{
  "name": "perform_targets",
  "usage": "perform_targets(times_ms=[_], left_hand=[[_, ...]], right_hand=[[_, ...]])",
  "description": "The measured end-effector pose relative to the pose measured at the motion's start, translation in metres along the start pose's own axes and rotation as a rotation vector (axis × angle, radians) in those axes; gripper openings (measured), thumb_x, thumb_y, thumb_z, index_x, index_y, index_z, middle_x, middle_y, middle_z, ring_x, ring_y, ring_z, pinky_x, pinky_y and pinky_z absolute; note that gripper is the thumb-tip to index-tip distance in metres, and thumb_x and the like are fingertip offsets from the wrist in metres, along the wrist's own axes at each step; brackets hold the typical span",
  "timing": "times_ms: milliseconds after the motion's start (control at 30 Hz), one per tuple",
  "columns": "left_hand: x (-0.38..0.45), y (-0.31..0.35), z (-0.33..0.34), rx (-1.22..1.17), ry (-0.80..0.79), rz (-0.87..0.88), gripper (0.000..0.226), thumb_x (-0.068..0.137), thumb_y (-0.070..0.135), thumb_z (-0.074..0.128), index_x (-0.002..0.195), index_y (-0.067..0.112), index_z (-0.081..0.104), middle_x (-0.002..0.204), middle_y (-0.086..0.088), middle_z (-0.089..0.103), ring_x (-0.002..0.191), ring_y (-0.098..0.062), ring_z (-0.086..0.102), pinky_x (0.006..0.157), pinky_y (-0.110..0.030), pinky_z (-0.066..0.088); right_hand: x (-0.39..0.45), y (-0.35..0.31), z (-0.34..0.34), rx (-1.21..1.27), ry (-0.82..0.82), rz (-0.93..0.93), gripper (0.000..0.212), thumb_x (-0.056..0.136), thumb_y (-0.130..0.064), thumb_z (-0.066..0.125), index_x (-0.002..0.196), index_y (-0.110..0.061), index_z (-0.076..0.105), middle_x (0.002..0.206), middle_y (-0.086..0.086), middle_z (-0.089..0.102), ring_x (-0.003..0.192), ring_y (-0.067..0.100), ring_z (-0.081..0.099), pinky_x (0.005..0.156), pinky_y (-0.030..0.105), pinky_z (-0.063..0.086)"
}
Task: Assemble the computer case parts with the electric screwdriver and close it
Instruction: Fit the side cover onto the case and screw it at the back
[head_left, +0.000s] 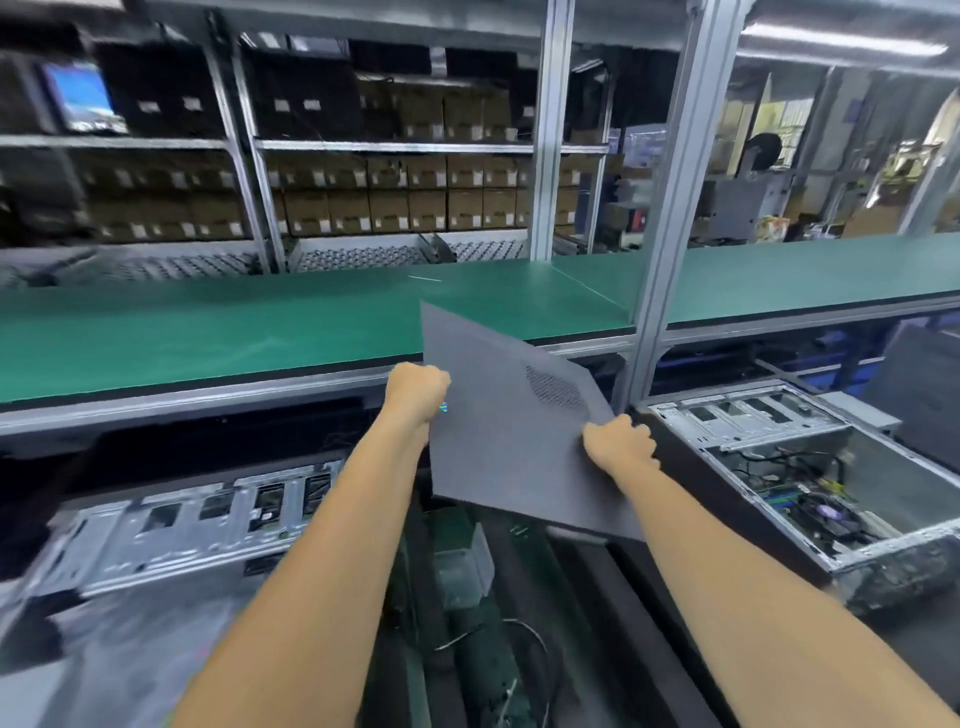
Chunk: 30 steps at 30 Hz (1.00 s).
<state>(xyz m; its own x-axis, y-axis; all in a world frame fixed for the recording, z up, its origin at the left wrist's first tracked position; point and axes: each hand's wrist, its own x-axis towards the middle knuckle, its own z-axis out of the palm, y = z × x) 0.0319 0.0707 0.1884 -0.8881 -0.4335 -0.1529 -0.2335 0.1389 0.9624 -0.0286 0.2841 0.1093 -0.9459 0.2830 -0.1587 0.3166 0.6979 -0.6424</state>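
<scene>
A dark grey side panel (498, 415) with a mesh vent patch hangs tilted in the air in front of me. My left hand (418, 392) grips its left edge and my right hand (618, 447) grips its right edge. An open computer case (800, 467) lies to the right on the lower line, with its boards and cables showing. Another open case (192, 525) lies at the lower left. A dark electric screwdriver (483, 660) with a cable lies low between my forearms.
A long green bench top (208, 332) runs across behind the panel. An aluminium post (660, 260) stands just right of the panel. Racks of cardboard boxes (415, 197) fill the back. A small metal bracket (462, 566) sits below the panel.
</scene>
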Motion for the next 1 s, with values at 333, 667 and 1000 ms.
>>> perform_targets(times_ms=[333, 667, 1000], left_hand=[[-0.006, -0.088, -0.227, 0.062, 0.173, 0.008, 0.016, 0.094, 0.012, 0.048, 0.08, 0.007, 0.05, 0.078, -0.009, 0.051, 0.065, -0.025, 0.048, 0.06, -0.026, 0.041], [-0.038, -0.197, -0.364, 0.586, 0.338, -0.103, 0.041, 0.099, 0.032, 0.036, 0.106, -0.004, 0.053, 0.106, -0.016, 0.052, 0.081, -0.027, 0.048, 0.074, -0.032, 0.034], [-0.087, -0.26, -0.369, 0.77, 0.395, -0.098, 0.046, 0.099, 0.03, 0.031, 0.093, -0.005, 0.06, 0.1, -0.025, 0.06, 0.096, -0.041, 0.053, 0.081, -0.041, 0.039]], right_hand=[[-0.111, -0.078, 0.09, 0.252, -0.023, -0.085, 0.042, 0.098, -0.03, 0.045, 0.125, -0.001, 0.056, 0.125, 0.018, 0.061, 0.097, 0.034, 0.056, 0.084, 0.038, 0.046], [-0.229, -0.106, 0.181, 0.183, -0.173, -0.19, 0.016, 0.099, -0.02, 0.045, 0.096, -0.007, 0.053, 0.096, 0.007, 0.054, 0.071, 0.021, 0.05, 0.064, 0.031, 0.038], [-0.272, -0.068, 0.205, 0.084, -0.21, -0.179, 0.023, 0.101, -0.021, 0.043, 0.108, -0.005, 0.058, 0.123, 0.016, 0.063, 0.097, 0.034, 0.061, 0.075, 0.035, 0.044]])
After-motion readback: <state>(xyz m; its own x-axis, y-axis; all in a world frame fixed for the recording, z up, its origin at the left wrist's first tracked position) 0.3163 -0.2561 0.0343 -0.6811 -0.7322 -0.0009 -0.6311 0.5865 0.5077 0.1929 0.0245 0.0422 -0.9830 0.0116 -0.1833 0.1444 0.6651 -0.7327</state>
